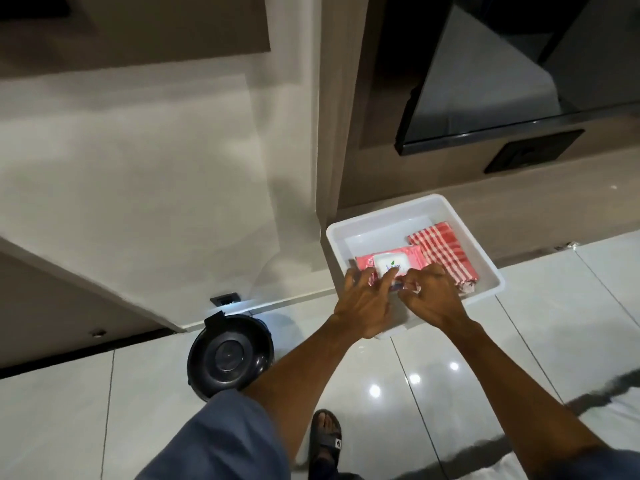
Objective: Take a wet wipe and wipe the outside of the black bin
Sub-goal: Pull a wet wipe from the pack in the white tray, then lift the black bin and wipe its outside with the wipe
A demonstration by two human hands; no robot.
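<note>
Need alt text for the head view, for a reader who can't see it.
Both hands, left and right, work at a pink wet wipe pack in a white tray beside a red checked cloth; the lidded black bin stands untouched at left.

A: Where does the tray (446, 216) sit?

B: Right of centre in the frame, on the floor (415, 358) against the wall. Inside it, the wipe pack (391, 263) lies at the left, the folded cloth (440, 251) at the right, touching it.

A: And the hands?

B: Both over the tray's lower edge: left hand (363, 306) on the pack's left end, right hand (433, 296) at its lower right corner.

A: The bin (228, 356)?

B: Lower left of the tray, well apart, on the floor by the wall. A sandalled foot (325, 434) is at bottom centre.
</note>
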